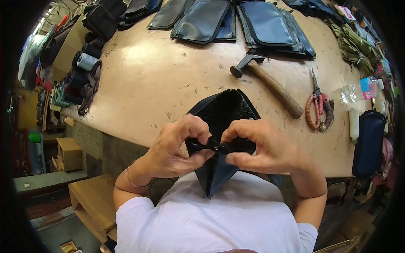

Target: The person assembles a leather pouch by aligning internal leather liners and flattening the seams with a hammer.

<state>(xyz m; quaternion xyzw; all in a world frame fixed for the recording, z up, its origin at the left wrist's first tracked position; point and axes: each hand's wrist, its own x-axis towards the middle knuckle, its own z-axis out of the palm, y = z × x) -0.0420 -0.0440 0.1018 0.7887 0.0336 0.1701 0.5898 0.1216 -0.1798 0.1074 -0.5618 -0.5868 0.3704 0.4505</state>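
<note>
Close to my chest, at the table's near edge, a black pouch (223, 103) stands with its mouth spread and its dark inside showing. My left hand (181, 145) pinches the pouch's black edge between thumb and fingers. Facing it, my right hand (259, 145) pinches the same edge on the other side. Between my fingertips sits a small shiny metal piece (218, 146), too small to make out. The pouch's lower corner points down against the white shirt.
A hammer (274, 86) and red-handled scissors (316, 105) lie right of the pouch on the table (139, 84). Stacked black panels (202, 21) line the back. At right are a plastic bottle (358, 90) and a dark case (369, 143); thread spools (86, 62) stand left.
</note>
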